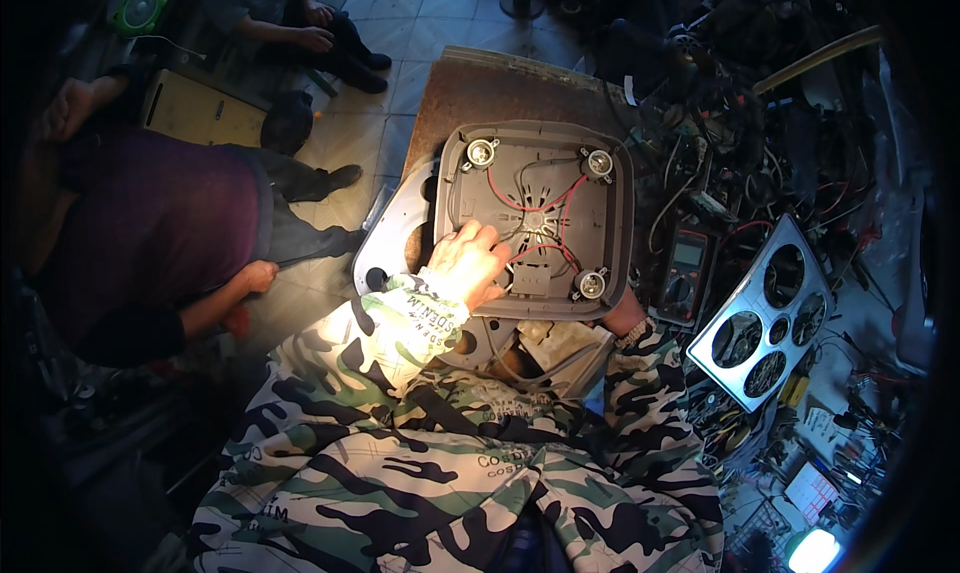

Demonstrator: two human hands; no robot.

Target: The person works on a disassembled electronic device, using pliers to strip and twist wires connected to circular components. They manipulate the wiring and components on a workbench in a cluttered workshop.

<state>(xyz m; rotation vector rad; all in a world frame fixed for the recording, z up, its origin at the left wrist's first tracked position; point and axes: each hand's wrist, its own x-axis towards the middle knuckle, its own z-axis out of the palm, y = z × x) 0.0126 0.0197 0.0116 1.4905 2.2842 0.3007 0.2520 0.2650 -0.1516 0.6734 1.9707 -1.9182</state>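
A square grey plastic housing (pixel 483 198), open side up, lies in front of me on a brown board. Round metal fittings (pixel 598 164) sit at three of its corners, joined by red wires (pixel 506 201) and dark wires. A slotted vent pattern marks its middle, with a small grey box (pixel 531 280) near the close wall. My left hand (pixel 470 261) reaches over the near left corner, fingers curled and pinched by a pale wire; what they grip is hidden, as is that corner. My right hand (pixel 626 316) is against the near right corner outside, its fingers hidden by the housing.
The brown board (pixel 425 123) lies under the housing, beside a pale panel with round holes (pixel 392 235). Right of it are a multimeter (pixel 687 273), a metal plate with round openings (pixel 712 323) and tangled cables. Two people (pixel 160 213) are at the left.
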